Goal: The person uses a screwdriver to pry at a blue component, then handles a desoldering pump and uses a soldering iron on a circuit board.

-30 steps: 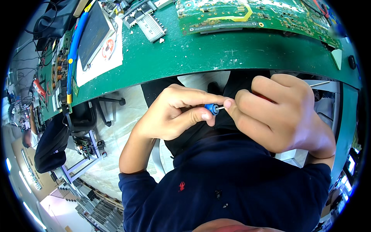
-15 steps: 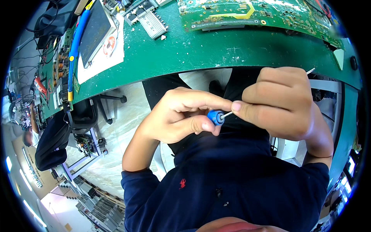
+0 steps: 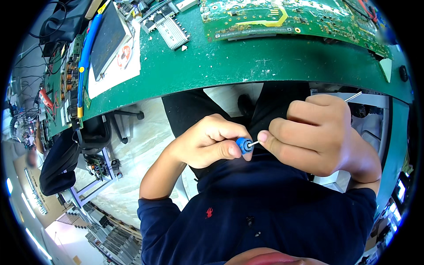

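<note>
My left hand is closed around the blue handle of what looks like a screwdriver, with the thumb along its near side. Most of the handle is hidden in the palm. From its front end a thin metal shaft runs to the right into my right hand. That hand is closed on the shaft, thumb and fingertip pinching it close to the handle. The shaft's far end shows past the knuckles. Both hands are in front of my dark shirt, short of the table edge.
Along the far side of the green table lies a large circuit board. A finned metal heatsink is left of it. Farther left are a dark flat panel on white paper and a blue tool. An office chair stands lower left.
Both hands have come down toward my body with the tool. My left index finger, stretched along the shaft before, is now curled back at the handle. The view has shifted slightly.
</note>
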